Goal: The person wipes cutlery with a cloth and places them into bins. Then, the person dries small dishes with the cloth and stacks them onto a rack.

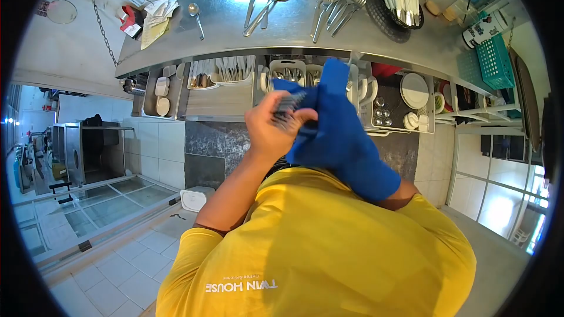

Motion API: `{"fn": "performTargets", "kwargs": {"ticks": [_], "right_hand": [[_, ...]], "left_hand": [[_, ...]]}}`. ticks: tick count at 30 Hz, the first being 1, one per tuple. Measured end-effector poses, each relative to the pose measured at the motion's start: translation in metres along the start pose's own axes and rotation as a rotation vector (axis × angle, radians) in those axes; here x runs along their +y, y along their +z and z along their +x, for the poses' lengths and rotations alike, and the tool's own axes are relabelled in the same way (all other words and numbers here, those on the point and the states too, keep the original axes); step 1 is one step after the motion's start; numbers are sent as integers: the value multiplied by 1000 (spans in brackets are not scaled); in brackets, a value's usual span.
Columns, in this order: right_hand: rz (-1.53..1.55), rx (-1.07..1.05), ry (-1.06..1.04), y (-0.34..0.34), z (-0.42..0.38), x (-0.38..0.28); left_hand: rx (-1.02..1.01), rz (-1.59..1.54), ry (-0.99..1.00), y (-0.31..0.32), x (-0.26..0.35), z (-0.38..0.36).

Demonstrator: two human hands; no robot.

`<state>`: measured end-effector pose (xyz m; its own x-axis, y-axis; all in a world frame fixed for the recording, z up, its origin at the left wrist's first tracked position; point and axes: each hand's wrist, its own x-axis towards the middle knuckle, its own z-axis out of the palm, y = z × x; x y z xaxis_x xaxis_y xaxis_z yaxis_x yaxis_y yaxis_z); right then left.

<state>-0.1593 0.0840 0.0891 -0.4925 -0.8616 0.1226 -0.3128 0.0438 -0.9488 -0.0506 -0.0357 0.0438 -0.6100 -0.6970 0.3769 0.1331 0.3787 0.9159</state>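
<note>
My left hand (271, 126) is closed around a bunch of forks (288, 110), blurred by motion, with striped, tine-like ends showing between thumb and fingers. Against it lies a blue cloth (338, 135), which drapes over my right hand and most of that forearm. The right fingers are hidden beneath the fabric, where the hand appears to grip it. Both hands are close together in front of my chest, above the open drawers. Ahead on the steel counter (223, 0) rest more forks (341, 9), three large spoons (267, 3) and a single spoon (197, 19).
A black basket (376, 6) of wrapped cutlery stands at the back right, beside a teal basket (494, 61). Below the counter edge, drawers hold cutlery bins (288, 64), white plates (414, 91) and small dishes. Papers (157, 17) lie at the counter's left end.
</note>
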Motion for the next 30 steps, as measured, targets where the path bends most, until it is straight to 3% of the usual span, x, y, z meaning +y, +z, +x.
{"fn": "performTargets", "kwargs": {"ticks": [1,3,4,6,7,11,13,15,18,22,23,26,28,29,30], "right_hand": [[246,-39,21,-3,11,2],[-98,69,-74,-21,38,-1],[-269,122,-120,-30,49,-3],[-520,193,-196,-37,59,-5],[-603,215,-224,-36,62,-5],[-442,216,-123,-19,51,3],[-393,183,-131,-11,42,7],[-374,144,-156,-5,32,12],[-442,36,-220,-1,15,18],[-471,17,-213,-8,6,13],[-327,68,-160,-12,12,6],[665,340,81,-22,43,-15],[1000,431,154,-25,40,-10],[544,434,73,-25,33,5],[313,422,33,-26,32,4]], "left_hand": [[14,-71,-163,-2,-3,2],[54,-152,-597,-11,15,14],[68,-439,-820,-15,1,13],[92,-945,-922,-25,-11,15],[126,-995,-954,-28,-15,14],[150,-954,-949,-29,-19,8],[-31,-725,-894,-27,-14,5],[-51,-687,-900,-19,-8,6],[-289,-292,-754,-6,-3,8],[-392,-68,-740,6,14,15],[-372,-76,-707,9,18,13],[-379,16,-640,17,40,5],[-405,111,-541,19,42,-4],[-412,112,-533,20,34,-10],[-396,150,-319,19,27,-15]]}}
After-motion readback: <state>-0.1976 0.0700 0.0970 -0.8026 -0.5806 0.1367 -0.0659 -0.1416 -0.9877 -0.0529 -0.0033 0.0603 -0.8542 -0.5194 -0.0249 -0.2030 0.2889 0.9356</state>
